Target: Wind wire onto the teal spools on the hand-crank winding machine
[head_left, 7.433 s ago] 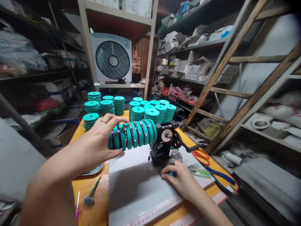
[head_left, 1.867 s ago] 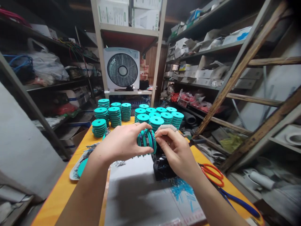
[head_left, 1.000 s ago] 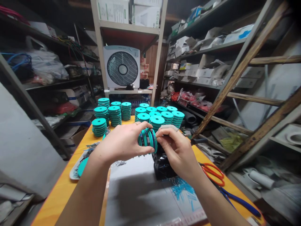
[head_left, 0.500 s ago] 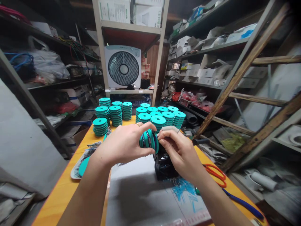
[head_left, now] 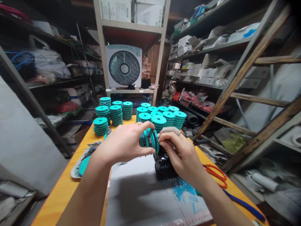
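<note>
My left hand (head_left: 123, 141) is wrapped round a short row of teal line spools (head_left: 149, 140), held on their side with dark bands between the rims. Thumb and forefinger span the row from below and above. At its right end, my right hand (head_left: 180, 146) has thumb and forefinger pinched together against the rim of the last spool. What those fingertips hold is too small to make out. A grey sleeve covers one finger of that hand. Under the spools stands a black device (head_left: 162, 169), partly hidden by my right hand.
Stacks of teal spools (head_left: 158, 120) line the table's far side. To the left lies a white tray (head_left: 75, 171) with small metal pieces and a teal disc. Blue clippings (head_left: 182, 190) litter the grey board (head_left: 131, 194). Orange-handled scissors (head_left: 217, 175) and a blue handle (head_left: 244, 204) lie right.
Both hands keep almost the same hold on the spools. The whole view has shifted very slightly, and the right hand's fingers have moved only a little at the rim.
</note>
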A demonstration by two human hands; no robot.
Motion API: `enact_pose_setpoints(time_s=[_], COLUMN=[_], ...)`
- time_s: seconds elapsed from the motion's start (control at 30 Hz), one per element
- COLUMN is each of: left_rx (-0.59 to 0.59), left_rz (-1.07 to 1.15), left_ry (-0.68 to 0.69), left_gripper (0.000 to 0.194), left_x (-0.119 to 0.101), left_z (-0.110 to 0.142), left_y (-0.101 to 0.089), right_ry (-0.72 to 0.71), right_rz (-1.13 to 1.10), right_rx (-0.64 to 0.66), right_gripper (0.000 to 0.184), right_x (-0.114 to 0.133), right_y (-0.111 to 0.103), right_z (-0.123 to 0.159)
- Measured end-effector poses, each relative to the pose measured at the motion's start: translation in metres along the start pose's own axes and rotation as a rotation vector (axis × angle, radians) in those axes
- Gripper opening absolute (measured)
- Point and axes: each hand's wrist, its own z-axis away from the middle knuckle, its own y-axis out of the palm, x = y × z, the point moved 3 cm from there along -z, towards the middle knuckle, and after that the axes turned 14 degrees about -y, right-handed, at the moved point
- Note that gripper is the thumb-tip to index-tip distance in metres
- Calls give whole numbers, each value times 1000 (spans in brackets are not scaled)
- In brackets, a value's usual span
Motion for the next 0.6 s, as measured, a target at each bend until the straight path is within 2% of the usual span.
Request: enact_pose_setpoints(time_s=[0.23,0.3,0.37,0.43,0.6], left_rx=[3,9,14,14,13], left_rz=[-9,-9,-6,-4,4], left_ry=[-17,-17,-21,-28,-28], left_gripper=[52,52,53,54,53], left_x=[0,0,0,0,0], left_z=[1,1,2,3,2], left_y=[0,0,0,0,0], right_ry=[-60,16,163,292,350], right_rz=[-20,-134,-310,-421,-457], right_rx=[-92,-101,-97,-74,10], right_gripper=[13,8,5,12,22], right_x=[1,-2,-7,-12,-20], right_y=[3,3,3,3,1], right_z=[3,3,1,-2,-10])
